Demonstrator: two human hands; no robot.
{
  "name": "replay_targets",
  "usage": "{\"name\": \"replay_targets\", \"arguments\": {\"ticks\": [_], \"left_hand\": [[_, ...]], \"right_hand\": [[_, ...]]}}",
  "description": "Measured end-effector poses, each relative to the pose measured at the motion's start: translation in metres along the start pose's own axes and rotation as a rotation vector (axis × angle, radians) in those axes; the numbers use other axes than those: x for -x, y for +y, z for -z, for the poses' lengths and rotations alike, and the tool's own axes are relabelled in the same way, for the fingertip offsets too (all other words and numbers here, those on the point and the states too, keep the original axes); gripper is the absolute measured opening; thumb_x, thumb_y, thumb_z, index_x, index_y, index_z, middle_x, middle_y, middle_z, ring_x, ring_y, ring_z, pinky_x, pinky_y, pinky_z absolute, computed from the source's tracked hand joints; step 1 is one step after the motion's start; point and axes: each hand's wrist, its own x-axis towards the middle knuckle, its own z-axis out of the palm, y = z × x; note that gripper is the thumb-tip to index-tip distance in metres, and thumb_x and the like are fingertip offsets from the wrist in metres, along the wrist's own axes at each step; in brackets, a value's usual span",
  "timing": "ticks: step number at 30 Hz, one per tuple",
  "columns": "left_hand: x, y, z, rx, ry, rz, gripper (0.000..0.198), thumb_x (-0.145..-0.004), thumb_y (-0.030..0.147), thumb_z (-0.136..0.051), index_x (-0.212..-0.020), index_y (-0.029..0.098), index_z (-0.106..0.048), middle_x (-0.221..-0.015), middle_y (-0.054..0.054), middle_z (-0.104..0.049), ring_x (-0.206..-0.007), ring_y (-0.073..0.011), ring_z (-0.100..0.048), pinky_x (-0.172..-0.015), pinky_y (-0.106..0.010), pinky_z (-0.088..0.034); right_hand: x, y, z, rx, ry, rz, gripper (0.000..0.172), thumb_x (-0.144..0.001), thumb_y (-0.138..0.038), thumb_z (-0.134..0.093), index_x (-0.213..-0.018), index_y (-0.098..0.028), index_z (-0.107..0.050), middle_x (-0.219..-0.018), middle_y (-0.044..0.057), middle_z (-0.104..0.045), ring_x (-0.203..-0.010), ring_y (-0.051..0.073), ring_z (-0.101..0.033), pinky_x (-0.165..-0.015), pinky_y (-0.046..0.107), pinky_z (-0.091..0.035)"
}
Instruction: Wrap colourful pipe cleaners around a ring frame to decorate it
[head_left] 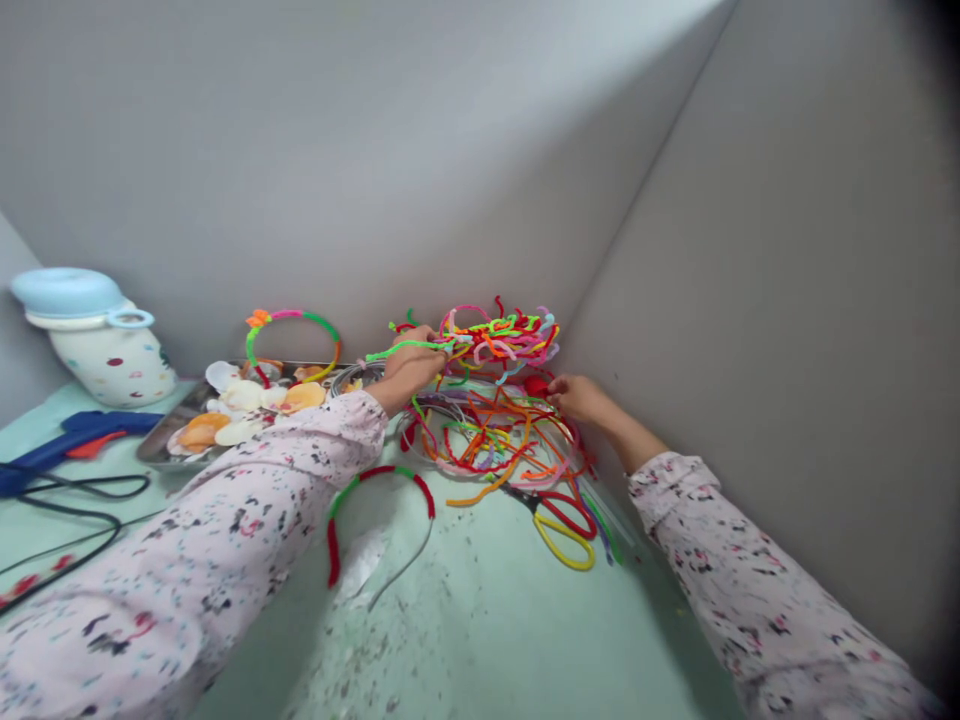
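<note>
My left hand (416, 360) is closed around a tangled bunch of coloured pipe cleaners (517, 335), raised above the pile by the back wall. Below it spreads a loose heap of pipe cleaners (487, 440), mostly orange, red and pink. At the heap's right edge my right hand (577, 398) has its fingers pinched together beside a small red thing (536, 386); what lies between the fingertips is too small to tell. Partly under the heap lie scissors (564, 533) with red and yellow handles. Nearer me rests a headband (382, 472) partly wrapped in red and green.
A metal tray (161, 440) holds shells and white and orange pieces, with a finished-looking colourful hoop (300, 314) standing in it. Left of it are a bottle (105, 350) with a blue lid, a blue glue gun (82, 440) and its black cord (112, 525). Grey walls enclose the table.
</note>
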Motion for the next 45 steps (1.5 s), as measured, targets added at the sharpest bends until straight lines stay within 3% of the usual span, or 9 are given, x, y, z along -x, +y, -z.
{"name": "replay_targets", "arguments": {"ticks": [8, 12, 15, 19, 27, 31, 34, 38, 45], "left_hand": [[-0.002, -0.001, -0.02, -0.149, 0.023, 0.03, 0.028, -0.071, 0.034, -0.064, -0.092, 0.017, -0.068, -0.085, -0.006, -0.07, -0.08, -0.022, -0.062, -0.066, -0.026, -0.043], [0.003, 0.001, -0.035, -0.17, -0.033, -0.056, 0.031, -0.069, 0.027, -0.068, -0.098, 0.016, -0.069, -0.092, -0.009, -0.071, -0.086, -0.0233, -0.064, -0.071, -0.027, -0.045], [0.006, 0.005, -0.038, -0.159, -0.114, -0.167, 0.033, -0.07, 0.018, -0.065, -0.103, 0.018, -0.07, -0.094, -0.007, -0.072, -0.084, -0.0195, -0.064, -0.072, -0.025, -0.046], [0.008, 0.007, -0.033, -0.161, -0.195, -0.24, 0.032, -0.069, 0.014, -0.063, -0.1, 0.017, -0.072, -0.088, -0.004, -0.072, -0.075, -0.0165, -0.064, -0.068, -0.023, -0.046], [0.013, -0.002, -0.007, -0.202, -0.202, -0.219, 0.03, -0.073, 0.013, -0.056, -0.099, 0.015, -0.07, -0.084, -0.004, -0.071, -0.074, -0.0151, -0.062, -0.064, -0.022, -0.043], [0.026, 0.002, 0.003, -0.255, -0.169, -0.139, 0.035, -0.084, 0.037, -0.05, -0.097, 0.011, -0.069, -0.082, -0.009, -0.069, -0.07, -0.0186, -0.06, -0.06, -0.026, -0.04], [0.043, 0.005, 0.001, -0.29, -0.295, -0.11, 0.04, -0.079, 0.048, -0.055, -0.075, 0.012, -0.07, -0.062, -0.006, -0.064, -0.055, -0.0171, -0.054, -0.053, -0.027, -0.035], [0.061, 0.012, -0.006, -0.289, -0.466, -0.121, 0.028, -0.076, 0.037, -0.059, -0.063, 0.014, -0.069, -0.053, -0.002, -0.06, -0.049, -0.0135, -0.049, -0.051, -0.025, -0.033], [0.077, 0.011, 0.016, -0.264, -0.467, -0.106, 0.031, -0.082, 0.027, -0.046, -0.076, 0.014, -0.074, -0.053, -0.001, -0.057, -0.051, -0.0138, -0.048, -0.055, -0.024, -0.035]], "right_hand": [[0.015, -0.02, 0.023, 0.044, 0.213, 0.072, 0.015, -0.076, -0.022, -0.06, -0.084, -0.017, -0.072, -0.077, 0.006, -0.072, -0.07, 0.019, -0.063, -0.064, 0.026, -0.044], [0.034, -0.042, 0.039, -0.04, 0.676, 0.311, 0.032, -0.085, -0.027, -0.051, -0.112, -0.014, -0.061, -0.101, 0.013, -0.068, -0.082, 0.021, -0.062, -0.077, 0.034, -0.048], [0.045, -0.056, 0.027, 0.067, 0.5, 0.553, 0.026, -0.084, -0.027, -0.055, -0.107, -0.017, -0.064, -0.1, 0.011, -0.068, -0.089, 0.022, -0.062, -0.083, 0.035, -0.047], [0.046, -0.058, -0.011, 0.317, 0.228, 0.573, 0.042, -0.081, -0.034, -0.064, -0.121, -0.022, -0.059, -0.119, 0.009, -0.065, -0.109, 0.027, -0.056, -0.089, 0.04, -0.042], [0.033, -0.061, -0.039, 0.385, 0.219, 0.629, 0.047, -0.082, -0.03, -0.065, -0.126, -0.019, -0.053, -0.124, 0.012, -0.062, -0.116, 0.027, -0.051, -0.099, 0.041, -0.031], [0.032, -0.066, -0.037, 0.435, 0.207, 0.646, 0.033, -0.084, -0.022, -0.061, -0.116, -0.018, -0.06, -0.108, 0.011, -0.067, -0.105, 0.026, -0.056, -0.095, 0.039, -0.031], [0.031, -0.065, -0.036, 0.458, 0.222, 0.633, 0.035, -0.084, -0.021, -0.06, -0.118, -0.018, -0.058, -0.109, 0.012, -0.066, -0.104, 0.026, -0.055, -0.093, 0.037, -0.031], [0.031, -0.063, -0.036, 0.482, 0.237, 0.604, 0.037, -0.085, -0.022, -0.059, -0.121, -0.017, -0.057, -0.109, 0.013, -0.064, -0.102, 0.028, -0.054, -0.09, 0.037, -0.032], [0.024, -0.054, -0.033, 0.537, 0.19, 0.598, 0.027, -0.087, -0.024, -0.057, -0.114, -0.019, -0.06, -0.108, 0.01, -0.064, -0.1, 0.026, -0.055, -0.086, 0.034, -0.035]]}}
